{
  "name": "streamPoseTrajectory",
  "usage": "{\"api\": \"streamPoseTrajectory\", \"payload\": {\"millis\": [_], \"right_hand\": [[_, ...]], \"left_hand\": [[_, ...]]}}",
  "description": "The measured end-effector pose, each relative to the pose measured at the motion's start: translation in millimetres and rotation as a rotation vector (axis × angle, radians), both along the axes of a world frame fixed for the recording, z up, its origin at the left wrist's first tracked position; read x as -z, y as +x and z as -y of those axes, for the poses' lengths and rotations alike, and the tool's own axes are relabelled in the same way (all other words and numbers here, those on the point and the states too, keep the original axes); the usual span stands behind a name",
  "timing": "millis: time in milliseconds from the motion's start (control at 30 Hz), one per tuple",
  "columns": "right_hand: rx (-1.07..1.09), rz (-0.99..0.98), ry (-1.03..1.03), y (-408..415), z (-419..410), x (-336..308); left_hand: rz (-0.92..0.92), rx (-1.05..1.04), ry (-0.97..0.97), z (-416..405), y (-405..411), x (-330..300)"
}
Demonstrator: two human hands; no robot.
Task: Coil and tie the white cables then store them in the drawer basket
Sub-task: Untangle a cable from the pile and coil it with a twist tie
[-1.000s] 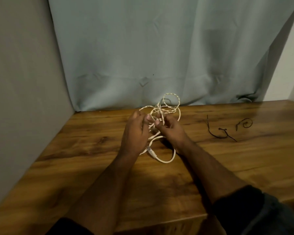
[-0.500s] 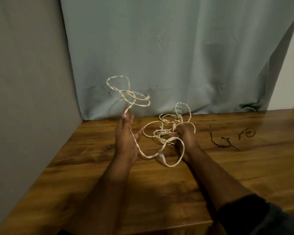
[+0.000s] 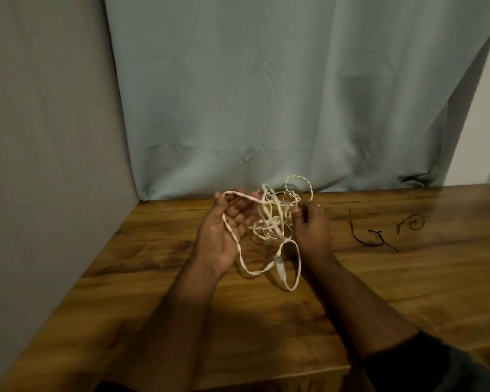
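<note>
A tangled white twisted cable (image 3: 272, 222) hangs in loose loops between my hands above the wooden table (image 3: 159, 301). My left hand (image 3: 224, 233) is palm up with relaxed fingers, and a strand of the cable runs over its fingers and across the palm. My right hand (image 3: 311, 230) has its fingers curled and pinches the tangle on its right side. A loop with a white plug (image 3: 280, 267) droops below the hands onto the table. No drawer basket is in view.
Two thin dark ties lie on the table to the right: a bent one (image 3: 374, 236) and a curled one (image 3: 412, 223). A pale blue curtain (image 3: 266, 94) hangs behind the table, and a grey wall (image 3: 40, 137) closes the left side.
My left hand has come down from holding a strand high against the curtain and lies palm up beside the tangle. The raised loops have dropped back into the bundle. My right hand stayed put.
</note>
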State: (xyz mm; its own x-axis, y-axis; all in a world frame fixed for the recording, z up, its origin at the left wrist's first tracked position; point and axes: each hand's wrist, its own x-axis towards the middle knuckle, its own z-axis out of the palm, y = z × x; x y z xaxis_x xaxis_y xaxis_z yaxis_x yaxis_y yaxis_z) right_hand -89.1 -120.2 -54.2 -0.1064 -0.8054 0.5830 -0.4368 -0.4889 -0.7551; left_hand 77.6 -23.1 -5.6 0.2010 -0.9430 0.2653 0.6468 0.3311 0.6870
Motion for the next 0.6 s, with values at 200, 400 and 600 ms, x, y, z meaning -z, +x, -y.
{"api": "streamPoseTrajectory", "payload": {"millis": [200,400,600], "right_hand": [[-0.125,-0.24,0.115,2.8,9.5,11.0],[-0.073,-0.29,0.159,-2.0,8.7,12.9],[0.216,-0.44,0.137,-1.3,1.2,5.4]], "left_hand": [[-0.233,0.147,0.026,-8.4,3.4,-1.1],[-0.362,-0.002,-0.056,-1.9,29.4,-2.0],[-0.256,-0.254,0.191,3.6,36.0,8.4]]}}
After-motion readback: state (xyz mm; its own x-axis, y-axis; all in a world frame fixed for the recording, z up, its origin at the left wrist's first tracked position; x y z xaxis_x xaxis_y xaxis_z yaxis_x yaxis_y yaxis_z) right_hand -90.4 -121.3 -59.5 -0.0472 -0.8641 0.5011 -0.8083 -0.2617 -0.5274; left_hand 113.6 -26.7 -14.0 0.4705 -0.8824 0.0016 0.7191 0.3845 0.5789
